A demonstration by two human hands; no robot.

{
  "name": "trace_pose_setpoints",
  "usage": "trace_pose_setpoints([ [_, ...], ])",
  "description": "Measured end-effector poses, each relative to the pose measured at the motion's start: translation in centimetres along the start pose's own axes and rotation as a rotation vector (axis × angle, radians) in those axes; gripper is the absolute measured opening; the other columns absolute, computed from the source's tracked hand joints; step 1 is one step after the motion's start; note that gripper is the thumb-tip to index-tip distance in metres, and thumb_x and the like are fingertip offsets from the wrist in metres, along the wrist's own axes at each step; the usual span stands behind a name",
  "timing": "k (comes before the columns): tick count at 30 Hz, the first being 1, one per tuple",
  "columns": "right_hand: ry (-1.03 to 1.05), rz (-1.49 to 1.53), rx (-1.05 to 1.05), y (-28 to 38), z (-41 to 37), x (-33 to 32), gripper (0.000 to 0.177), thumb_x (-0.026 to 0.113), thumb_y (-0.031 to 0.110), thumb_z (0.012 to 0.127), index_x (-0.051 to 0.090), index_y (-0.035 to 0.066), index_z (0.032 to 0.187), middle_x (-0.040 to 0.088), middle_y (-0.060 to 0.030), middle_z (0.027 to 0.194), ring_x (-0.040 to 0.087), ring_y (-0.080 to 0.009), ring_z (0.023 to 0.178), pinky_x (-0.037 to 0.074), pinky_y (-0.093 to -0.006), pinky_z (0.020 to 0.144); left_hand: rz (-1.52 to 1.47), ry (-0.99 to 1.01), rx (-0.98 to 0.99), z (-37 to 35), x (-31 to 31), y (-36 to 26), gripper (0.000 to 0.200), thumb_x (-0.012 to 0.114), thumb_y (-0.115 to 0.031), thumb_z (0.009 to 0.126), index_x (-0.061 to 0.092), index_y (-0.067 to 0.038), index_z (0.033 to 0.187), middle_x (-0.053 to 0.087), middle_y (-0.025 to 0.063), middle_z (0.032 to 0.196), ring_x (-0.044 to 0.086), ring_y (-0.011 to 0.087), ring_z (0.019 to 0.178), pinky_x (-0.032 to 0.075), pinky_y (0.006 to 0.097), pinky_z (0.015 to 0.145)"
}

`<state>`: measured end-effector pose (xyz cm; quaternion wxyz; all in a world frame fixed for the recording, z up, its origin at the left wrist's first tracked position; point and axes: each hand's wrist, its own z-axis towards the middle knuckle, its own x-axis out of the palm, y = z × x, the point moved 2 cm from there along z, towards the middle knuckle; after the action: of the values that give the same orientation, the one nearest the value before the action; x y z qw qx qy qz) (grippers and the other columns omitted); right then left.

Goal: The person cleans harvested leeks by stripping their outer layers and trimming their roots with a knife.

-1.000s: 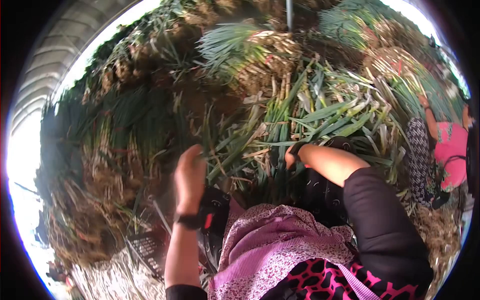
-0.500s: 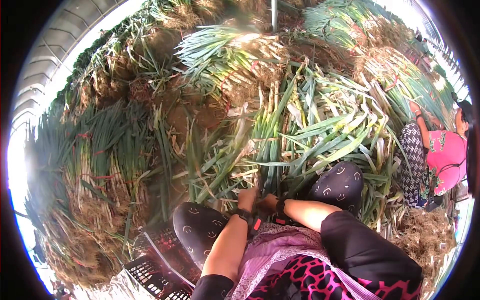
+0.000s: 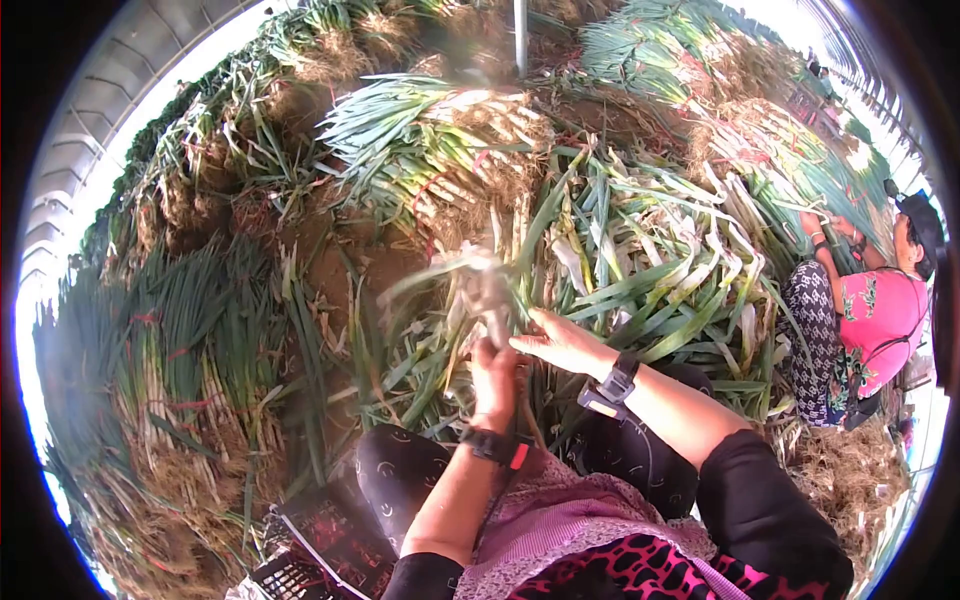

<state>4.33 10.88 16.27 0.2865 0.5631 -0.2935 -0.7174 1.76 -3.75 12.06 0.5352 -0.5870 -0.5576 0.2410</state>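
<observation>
In the head view my left hand (image 3: 493, 380) is closed, fingers curled round pale, withered green onion leaves (image 3: 487, 300) that stick up from it, smeared by motion. Close by on its right, my right hand (image 3: 568, 345) has its fingers stretched out toward the left hand, holding nothing that I can see. Beneath and beyond both hands lie loose green onion leaves (image 3: 680, 270), green, yellowish and papery white. A bunch of green onions (image 3: 455, 150), tied in red with its roots to the right, lies further ahead.
Tied green onion bundles (image 3: 190, 340) stand on the left, with more heaped behind. A black plastic crate (image 3: 325, 545) sits by my left knee. On the right a person in a pink top (image 3: 880, 325) handles another onion bundle (image 3: 770, 150). A pole (image 3: 521, 40) rises at the back.
Both hands have risen forward from near my lap. My left hand now holds up pale leaves, and my right hand has opened out beside it. The view has shifted slightly.
</observation>
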Motion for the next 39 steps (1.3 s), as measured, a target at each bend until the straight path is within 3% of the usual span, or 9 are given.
trace_pose_setpoints([
  [3,0.142,0.567,0.262,2.1,1.6,-1.8,0.050,0.070,0.036,0.079,0.055,-0.001,0.109,0.062,-0.0068,0.094,0.058,-0.0144,0.087,0.045,-0.0277,0.079,0.510,-0.006,0.515,-0.5,4.9,-0.8,0.031,0.066,-0.012,0.079,0.050,0.001,0.103,0.060,0.0083,0.082,0.058,0.0147,0.071,0.048,0.0277,0.065],
  [10,-0.144,0.900,0.689,-3.6,3.2,-6.2,0.024,0.061,0.016,0.083,0.058,0.001,0.101,0.064,-0.0060,0.082,0.060,-0.0123,0.068,0.047,-0.0235,0.057,-0.007,0.496,0.082,4.2,6.0,-0.3,0.037,0.057,-0.030,0.092,0.058,0.000,0.114,0.065,0.0109,0.104,0.061,0.0157,0.094,0.049,0.0293,0.078],
  [15,-0.011,0.927,0.538,-4.3,4.7,-10.8,0.032,0.053,0.023,0.092,0.051,0.001,0.115,0.064,-0.0118,0.099,0.063,-0.0224,0.096,0.051,-0.0435,0.083,0.514,-0.215,0.140,16.7,0.7,7.6,0.018,0.059,-0.010,0.081,0.066,0.001,0.094,0.068,0.0141,0.084,0.065,0.0239,0.082,0.049,0.0333,0.076],
  [21,-0.171,0.890,0.621,-3.4,4.1,-9.4,0.031,0.054,0.024,0.092,0.053,0.001,0.113,0.063,-0.0093,0.099,0.063,-0.0188,0.088,0.052,-0.0346,0.077,1.210,-0.441,0.409,22.5,3.4,3.6,0.079,0.072,-0.025,0.069,0.035,-0.015,0.137,0.030,0.0188,0.140,0.034,0.0395,0.128,0.033,0.0474,0.102],
  [25,-0.342,0.899,0.622,-3.7,3.3,-11.5,0.032,0.052,0.025,0.093,0.052,0.000,0.113,0.064,-0.0125,0.097,0.064,-0.0229,0.088,0.054,-0.0393,0.076,1.047,0.325,0.284,19.5,6.3,7.7,0.042,0.062,-0.008,0.075,0.054,-0.006,0.116,0.061,0.0159,0.099,0.056,0.0326,0.103,0.045,0.0415,0.089],
  [26,-0.328,0.882,0.608,-4.1,3.3,-11.3,0.032,0.052,0.025,0.093,0.053,0.000,0.114,0.064,-0.0125,0.097,0.064,-0.0230,0.088,0.054,-0.0391,0.076,1.049,0.468,0.639,17.9,7.2,12.6,0.043,0.059,-0.004,0.073,0.053,-0.005,0.116,0.058,0.0168,0.108,0.053,0.0358,0.106,0.044,0.0446,0.091],
  [32,-0.333,0.839,0.584,-4.7,3.3,-11.0,0.033,0.053,0.025,0.093,0.054,0.000,0.115,0.064,-0.0120,0.097,0.064,-0.0226,0.088,0.053,-0.0375,0.075,0.665,1.047,0.195,7.9,7.7,12.2,0.062,0.055,-0.001,0.069,0.046,-0.007,0.129,0.048,0.0216,0.129,0.044,0.0371,0.121,0.037,0.0408,0.102],
  [35,-0.294,0.814,0.515,-4.8,3.3,-11.0,0.032,0.052,0.025,0.093,0.054,0.001,0.113,0.064,-0.0109,0.097,0.064,-0.0213,0.088,0.053,-0.0376,0.076,1.069,0.252,0.370,11.8,5.2,9.0,0.040,0.047,-0.001,0.073,0.061,-0.010,0.110,0.063,0.0159,0.107,0.062,0.0373,0.088,0.051,0.0429,0.078],
  [39,-0.277,0.779,0.551,-4.6,3.2,-11.0,0.028,0.053,0.027,0.093,0.055,0.004,0.108,0.063,-0.0062,0.096,0.061,-0.0152,0.087,0.050,-0.0328,0.075,1.184,-0.110,0.404,17.3,3.1,7.2,0.022,0.057,-0.007,0.074,0.070,-0.007,0.091,0.067,0.0136,0.092,0.064,0.0301,0.084,0.051,0.0385,0.075],
])
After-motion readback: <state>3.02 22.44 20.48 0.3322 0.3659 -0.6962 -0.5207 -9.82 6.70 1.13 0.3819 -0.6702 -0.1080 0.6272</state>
